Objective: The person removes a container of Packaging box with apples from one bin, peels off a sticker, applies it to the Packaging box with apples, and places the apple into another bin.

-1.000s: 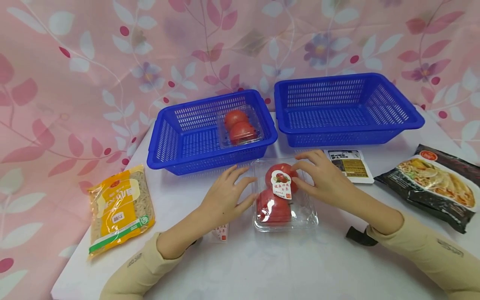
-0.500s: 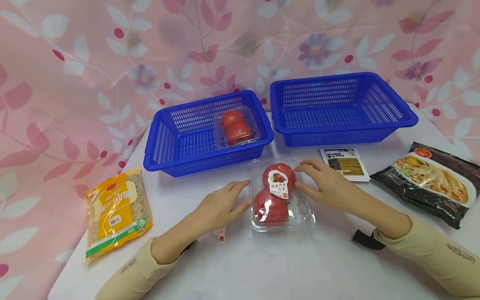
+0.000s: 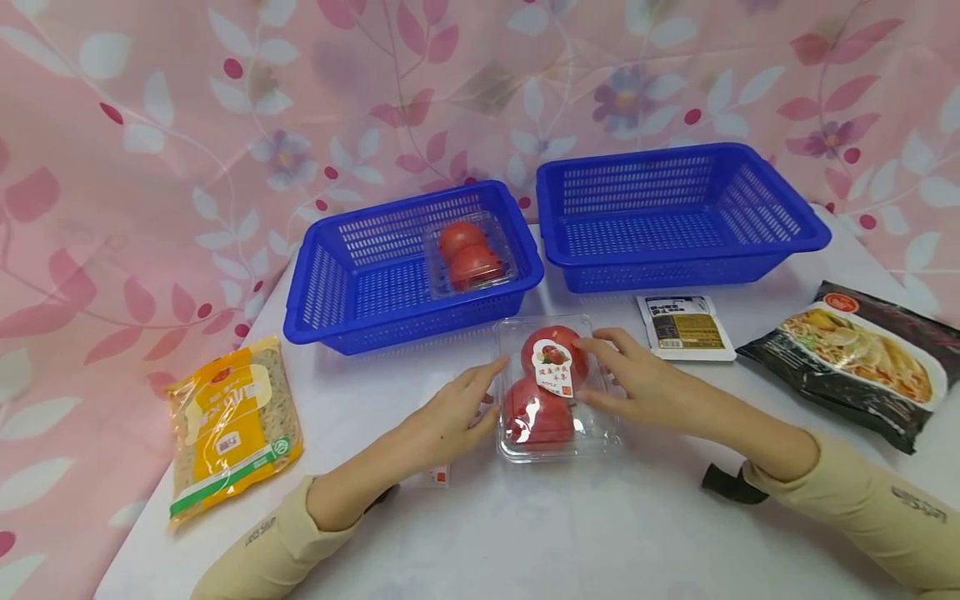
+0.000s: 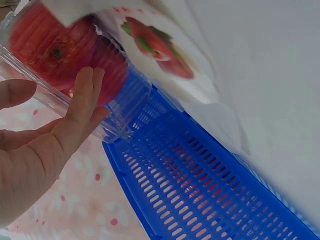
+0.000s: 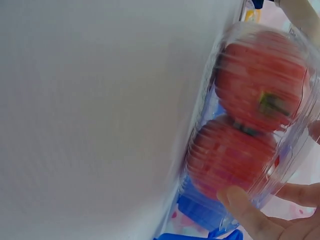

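The printing on the sticker of the clear tomato box is too small to be read. A small card at seven o'clock of the box is largely covered by the left hand. The black noodle packet is cut by the frame at three o'clock. The right-wrist view is smeared by blur, and the right hand is cropped there at five o'clock.

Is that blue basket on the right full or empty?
Empty. The right blue basket shows only its bare slotted floor, while the left blue basket holds a clear pack of tomatoes.
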{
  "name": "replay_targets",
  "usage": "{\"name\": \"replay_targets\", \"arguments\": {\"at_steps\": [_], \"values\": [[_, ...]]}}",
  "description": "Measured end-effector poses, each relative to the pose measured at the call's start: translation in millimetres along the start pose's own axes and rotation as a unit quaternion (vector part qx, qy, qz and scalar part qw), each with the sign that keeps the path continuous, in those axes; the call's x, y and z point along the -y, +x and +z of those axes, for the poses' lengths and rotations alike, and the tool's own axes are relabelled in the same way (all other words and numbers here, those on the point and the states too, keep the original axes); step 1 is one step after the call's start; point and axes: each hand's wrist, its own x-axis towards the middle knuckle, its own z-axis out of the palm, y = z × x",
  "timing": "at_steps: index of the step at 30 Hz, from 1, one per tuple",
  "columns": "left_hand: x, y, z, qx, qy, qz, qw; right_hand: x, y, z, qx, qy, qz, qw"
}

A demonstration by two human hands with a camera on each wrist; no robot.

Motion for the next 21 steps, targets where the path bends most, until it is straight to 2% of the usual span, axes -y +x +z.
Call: {"name": "replay_targets", "arguments": {"at_steps": [13, 21], "values": [[-8.3, 0.5, -3.6, -0.021, 0.008, 0.013, 0.9997, 8.4, -5.1, 2.6, 0.017, 0.029, 0.003, 0.999], [-13.8, 0.8, -7.0, -0.01, 0.013, -0.01, 0.9998, 12.8, -5.7, 3.7, 0.003, 0.043, -0.009, 0.999]]}}
